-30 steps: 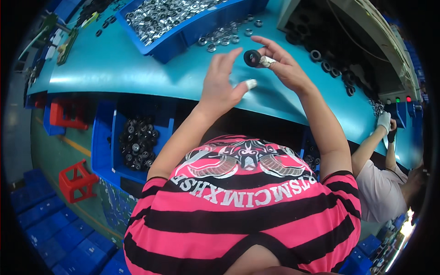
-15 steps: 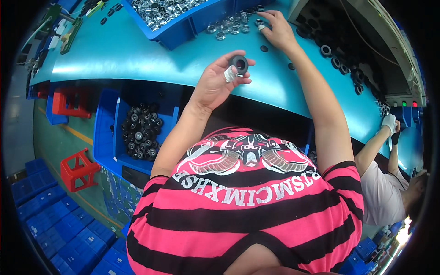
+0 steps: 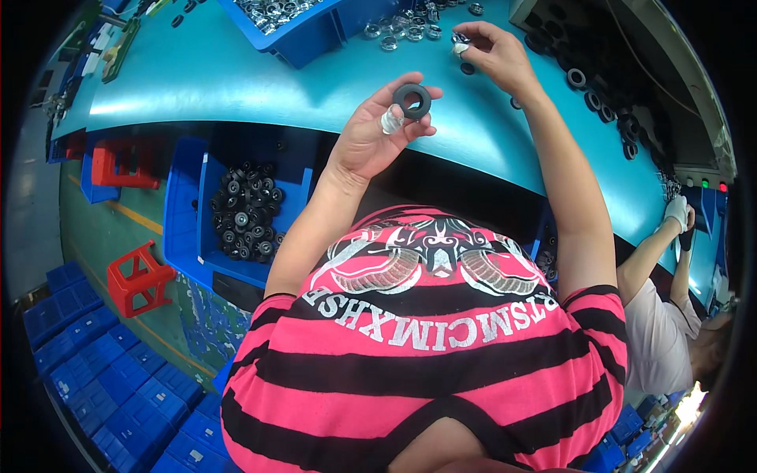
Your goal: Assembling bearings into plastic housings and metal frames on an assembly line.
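Observation:
My left hand [image 3: 367, 138], its thumb tip wrapped in white, holds a black ring [image 3: 424, 102] between thumb and fingers above the table's near edge. Farther off to the right, my right hand [image 3: 501, 61] pinches a small shiny part [image 3: 459, 38] in its fingertips, over the turquoise table [image 3: 229, 94]. A white wrap also covers a digit of this hand. Just below those fingertips lies a small black disc [image 3: 467, 68]. Loose shiny round parts [image 3: 415, 33] are scattered left of my right hand, beside a blue bin [image 3: 303, 49] full of similar pieces.
Black rings [image 3: 592, 101] lie along the right side by a pale machine housing [image 3: 670, 71]. Below the table, a blue crate [image 3: 206, 197] holds black wheel-like parts [image 3: 246, 209]. Red stools [image 3: 140, 280] stand at left. A co-worker's gloved hand [image 3: 676, 210] is at far right.
My right hand has picked up a shiny part from the loose ones and drawn back slightly right and nearer. The left hand keeps the black ring, now turned more face-on.

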Demonstrator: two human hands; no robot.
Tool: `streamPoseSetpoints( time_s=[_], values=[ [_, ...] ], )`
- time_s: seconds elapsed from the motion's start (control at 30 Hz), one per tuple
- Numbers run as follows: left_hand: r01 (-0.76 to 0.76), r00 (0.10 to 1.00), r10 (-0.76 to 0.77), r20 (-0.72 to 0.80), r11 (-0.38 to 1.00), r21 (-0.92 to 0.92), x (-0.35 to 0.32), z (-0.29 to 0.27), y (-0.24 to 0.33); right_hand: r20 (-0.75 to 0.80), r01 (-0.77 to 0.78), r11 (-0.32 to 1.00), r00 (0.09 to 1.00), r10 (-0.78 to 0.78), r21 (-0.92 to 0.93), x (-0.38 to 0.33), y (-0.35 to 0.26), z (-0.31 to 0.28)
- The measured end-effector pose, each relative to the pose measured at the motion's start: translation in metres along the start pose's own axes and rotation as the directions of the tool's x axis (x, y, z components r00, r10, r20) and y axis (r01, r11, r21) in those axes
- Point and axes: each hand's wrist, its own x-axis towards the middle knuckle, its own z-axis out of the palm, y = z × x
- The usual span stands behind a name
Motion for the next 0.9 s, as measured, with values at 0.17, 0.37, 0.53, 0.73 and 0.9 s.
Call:
streamPoseSetpoints(
  time_s=[0.17,0.37,0.53,0.73,0.9],
  values=[
    [-0.006,0.999,0.005,-0.037,0.999,-0.037,0.003,0.002,0.004,0.114,-0.012,0.859,0.992,-0.054,0.513,-0.034,-0.046,0.000],
    [-0.042,0.990,0.027,-0.140,0.994,-0.104,0.002,0.008,0.011,0.127,0.049,0.812,0.981,-0.150,0.582,-0.056,-0.056,0.014],
    [-0.066,0.989,0.053,-0.136,0.993,-0.093,-0.001,0.002,0.009,0.034,0.195,0.824,0.967,-0.251,0.533,-0.063,-0.059,0.028],
    [-0.067,0.977,0.083,-0.198,0.994,0.086,0.003,0.013,0.007,-0.038,0.362,0.864,0.927,-0.373,0.351,-0.066,-0.067,0.032],
    [-0.027,0.970,0.079,-0.230,0.975,0.219,0.005,0.008,0.003,-0.066,0.433,0.875,0.901,-0.430,0.215,-0.066,-0.067,0.032]
  ],
)
